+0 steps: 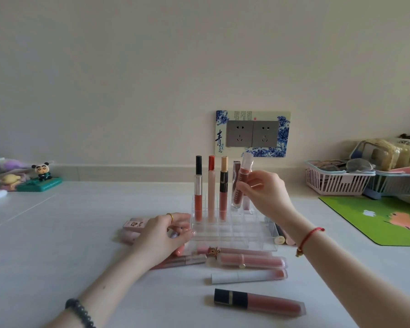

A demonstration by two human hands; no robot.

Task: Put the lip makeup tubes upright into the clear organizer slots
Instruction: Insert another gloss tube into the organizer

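The right hand [265, 192] pinches a clear-capped brown lip gloss tube [241, 183] upright over the clear organizer's [234, 233] back row, beside three standing tubes [211, 190]. The left hand [166, 235] rests at the organizer's left edge, fingers curled over a pink tube [180, 250].

Held tube [237, 197]: middle is covered by fingers of the right hand [265, 195].
Pink tubes [129, 236]: partly hidden under the left hand [161, 235].
Green mat [369, 216]: cut off by the right edge.

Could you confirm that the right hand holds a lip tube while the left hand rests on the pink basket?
No: in the head view the left hand is at the front-left corner of the clear organizer, not on the pink basket; the right hand holds a lip tube.
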